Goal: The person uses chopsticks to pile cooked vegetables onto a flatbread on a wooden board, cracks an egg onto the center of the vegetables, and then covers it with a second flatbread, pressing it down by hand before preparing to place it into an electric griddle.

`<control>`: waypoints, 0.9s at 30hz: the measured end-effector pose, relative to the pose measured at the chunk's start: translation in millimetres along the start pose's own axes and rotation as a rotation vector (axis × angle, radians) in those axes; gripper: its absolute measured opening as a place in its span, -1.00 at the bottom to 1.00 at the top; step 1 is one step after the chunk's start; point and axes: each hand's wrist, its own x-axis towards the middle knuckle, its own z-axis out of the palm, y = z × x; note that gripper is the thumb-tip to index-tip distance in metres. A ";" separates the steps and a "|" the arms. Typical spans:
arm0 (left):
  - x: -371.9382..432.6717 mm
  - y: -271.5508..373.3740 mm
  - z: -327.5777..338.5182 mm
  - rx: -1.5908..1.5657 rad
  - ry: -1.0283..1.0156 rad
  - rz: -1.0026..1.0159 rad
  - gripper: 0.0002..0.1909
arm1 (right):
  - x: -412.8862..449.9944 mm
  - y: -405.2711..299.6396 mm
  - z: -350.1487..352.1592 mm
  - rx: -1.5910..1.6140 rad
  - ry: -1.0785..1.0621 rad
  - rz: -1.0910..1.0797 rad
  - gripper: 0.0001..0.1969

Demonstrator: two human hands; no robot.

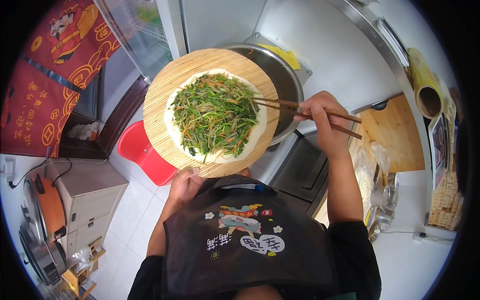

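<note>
My left hand (185, 184) grips the near edge of a round slatted bamboo board (155, 101), thumb on top. On the board lies a flat round sheet of pale dough (260, 131), mostly covered by a layer of shredded green vegetables (213, 112) with orange strips. Wooden chopsticks (318, 111) are held in my right hand (328, 120), their tips at the right edge of the vegetables. Behind and partly under the board stands a large steel basin (296, 82) with some vegetable scraps inside; the board hides much of it.
A red plastic stool (131, 144) stands below the board at left. A yellow cloth (283, 55) lies behind the basin. A dark appliance or panel (303, 165) is under my right forearm. At right are a wooden board (401, 135) and metal containers (382, 197); cookers (41, 225) stand far left.
</note>
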 end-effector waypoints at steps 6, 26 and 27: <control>1.5 1.7 2.2 -0.005 0.001 -0.010 -0.33 | 11.3 27.8 12.8 0.266 0.259 0.269 -0.73; 1.8 -8.4 14.1 -0.067 0.016 0.026 -0.30 | -49.7 38.3 2.4 0.376 0.353 0.445 -0.71; 1.9 -7.6 18.5 -0.091 0.024 0.028 -0.32 | -50.9 38.4 3.2 0.372 0.357 0.431 -0.71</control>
